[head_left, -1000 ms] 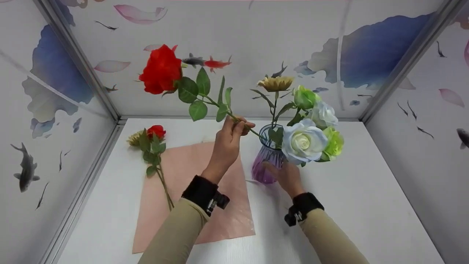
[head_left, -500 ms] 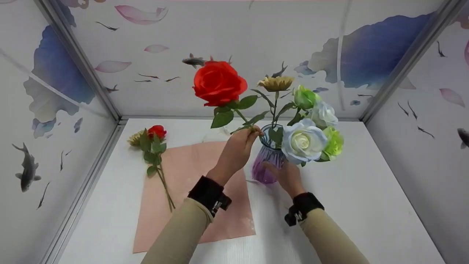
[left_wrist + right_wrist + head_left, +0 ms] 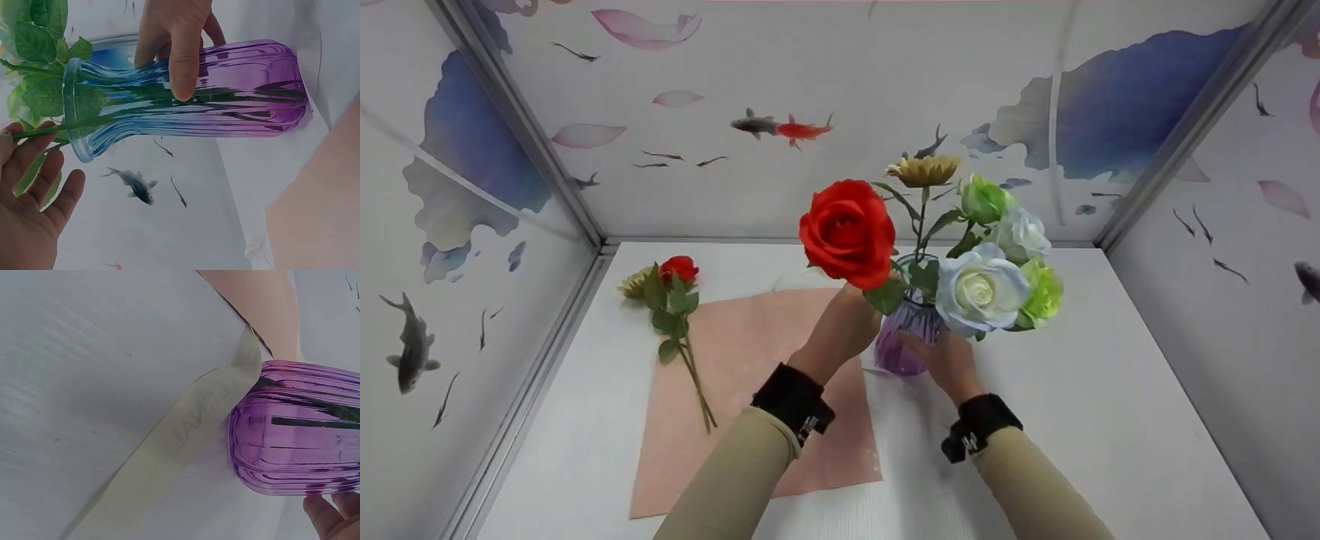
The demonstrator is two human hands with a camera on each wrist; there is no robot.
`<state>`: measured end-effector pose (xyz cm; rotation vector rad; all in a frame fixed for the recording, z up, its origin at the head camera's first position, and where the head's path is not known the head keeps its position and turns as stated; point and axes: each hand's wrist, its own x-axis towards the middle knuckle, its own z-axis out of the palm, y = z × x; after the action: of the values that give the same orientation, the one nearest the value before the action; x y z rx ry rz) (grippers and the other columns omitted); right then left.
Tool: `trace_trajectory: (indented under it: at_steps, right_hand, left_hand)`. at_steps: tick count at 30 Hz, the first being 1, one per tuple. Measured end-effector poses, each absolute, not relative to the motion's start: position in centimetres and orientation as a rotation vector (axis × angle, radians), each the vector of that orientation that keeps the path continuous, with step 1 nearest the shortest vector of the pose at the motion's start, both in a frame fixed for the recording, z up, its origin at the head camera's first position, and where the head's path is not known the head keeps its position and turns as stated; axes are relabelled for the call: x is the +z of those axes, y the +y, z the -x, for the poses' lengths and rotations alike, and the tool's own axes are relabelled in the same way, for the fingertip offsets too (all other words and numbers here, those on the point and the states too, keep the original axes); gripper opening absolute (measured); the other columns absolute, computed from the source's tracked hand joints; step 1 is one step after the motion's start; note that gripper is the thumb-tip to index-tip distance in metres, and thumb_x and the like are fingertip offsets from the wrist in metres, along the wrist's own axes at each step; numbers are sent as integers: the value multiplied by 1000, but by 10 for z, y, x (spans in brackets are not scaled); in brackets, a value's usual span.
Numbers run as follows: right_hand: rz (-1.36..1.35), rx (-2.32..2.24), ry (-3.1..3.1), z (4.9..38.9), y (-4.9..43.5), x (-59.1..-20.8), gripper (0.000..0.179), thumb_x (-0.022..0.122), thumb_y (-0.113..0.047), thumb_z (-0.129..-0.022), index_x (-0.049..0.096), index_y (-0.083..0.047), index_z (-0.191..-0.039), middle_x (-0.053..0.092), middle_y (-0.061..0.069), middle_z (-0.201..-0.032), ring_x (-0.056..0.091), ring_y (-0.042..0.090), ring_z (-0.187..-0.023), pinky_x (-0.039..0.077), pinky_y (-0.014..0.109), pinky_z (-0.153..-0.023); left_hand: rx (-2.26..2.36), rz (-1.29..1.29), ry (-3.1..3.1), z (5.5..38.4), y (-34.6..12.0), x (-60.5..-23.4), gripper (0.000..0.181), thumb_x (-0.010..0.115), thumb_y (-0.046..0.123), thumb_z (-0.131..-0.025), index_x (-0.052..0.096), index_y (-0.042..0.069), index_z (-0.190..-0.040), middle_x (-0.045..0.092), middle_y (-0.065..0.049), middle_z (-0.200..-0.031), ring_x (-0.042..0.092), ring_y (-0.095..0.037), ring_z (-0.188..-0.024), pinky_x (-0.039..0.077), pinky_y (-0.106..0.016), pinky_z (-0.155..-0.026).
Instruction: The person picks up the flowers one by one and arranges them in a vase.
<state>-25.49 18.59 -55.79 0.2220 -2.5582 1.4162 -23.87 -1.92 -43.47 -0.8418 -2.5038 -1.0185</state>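
Note:
In the head view my left hand (image 3: 846,324) is at the mouth of the vase, partly behind a large red rose (image 3: 847,234). The left wrist view shows its thumb and forefinger pinching the green stem (image 3: 39,130), which runs into the vase, other fingers spread. The ribbed glass vase (image 3: 247,84), blue at the neck and purple at the base, stands upright. My right hand (image 3: 955,366) grips its side, thumb in front and fingers behind. In the vase are a yellow-brown flower (image 3: 924,172), pale blue roses (image 3: 982,291) and green blooms (image 3: 1041,294).
Pink wrapping paper (image 3: 780,390) lies flat left of the vase. Another red rose (image 3: 680,268) and a yellowish flower (image 3: 636,285) lie at the left, stems over the paper. A pale lettered ribbon (image 3: 185,422) runs by the vase base. Printed panels (image 3: 930,67) enclose the table.
My left hand has carried the red rose right and down, from tilted far left to close beside the vase's mouth. The right hand and vase have stayed in place.

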Motion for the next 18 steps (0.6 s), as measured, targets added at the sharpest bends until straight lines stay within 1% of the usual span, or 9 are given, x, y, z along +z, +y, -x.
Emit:
trace_trajectory:
  at_steps: [5, 6, 9, 12, 13, 16, 18]
  right_hand:
    - [-247, 1394, -2537, 254, 185, -558, 75, 83, -27, -88, 40, -10, -147, 58, 14, -139, 57, 30, -129, 42, 49, -112]
    - [-254, 1395, -2530, 254, 185, -558, 74, 83, -26, -88, 41, -9, -147, 58, 14, -138, 57, 30, -129, 42, 50, -112]
    - [-252, 1368, -2533, 253, 186, -558, 74, 83, -25, -88, 40, -8, -146, 58, 16, -137, 56, 32, -128, 42, 51, -112]
    - [-262, 1306, -2549, 253, 186, -558, 78, 83, -24, -88, 37, -5, -147, 56, 21, -139, 54, 36, -131, 41, 53, -112]
    - [-259, 1284, -2560, 253, 186, -558, 78, 83, -24, -88, 36, -5, -148, 55, 22, -140, 54, 37, -132, 41, 53, -112]
    - [-258, 1258, -2570, 253, 186, -559, 78, 83, -23, -88, 37, -2, -147, 55, 24, -140, 53, 38, -132, 41, 54, -112]
    - [-256, 1260, -2575, 253, 186, -560, 77, 83, -23, -88, 37, -3, -147, 55, 23, -140, 53, 37, -133, 41, 53, -112]
  left_hand:
    - [-899, 844, -2523, 236, -19, -437, 23, 60, 0, -99, 63, 6, -121, 68, -8, -103, 61, -19, -93, 53, -28, -96]
    - [-789, 846, -2546, 235, -18, -437, 21, 59, 1, -100, 63, 6, -120, 68, -7, -98, 60, -18, -90, 53, -27, -93]
    - [-184, 834, -2564, 232, -18, -437, 17, 56, 8, -103, 62, 6, -120, 65, -6, -96, 58, -17, -92, 51, -26, -93]
    - [-53, 856, -2495, 231, -17, -443, 17, 58, 12, -103, 60, 8, -120, 62, -5, -102, 52, -17, -101, 47, -27, -97]
    - [-131, 870, -2497, 232, -17, -445, 19, 59, 11, -103, 59, 8, -121, 62, -6, -107, 52, -18, -106, 47, -29, -100]
    - [-761, 929, -2518, 233, -16, -448, 25, 62, 8, -101, 57, 8, -125, 61, -7, -113, 51, -19, -111, 46, -29, -103]
    - [-958, 920, -2528, 232, -16, -446, 29, 62, 7, -100, 54, 8, -128, 60, -8, -117, 53, -19, -113, 47, -29, -104]
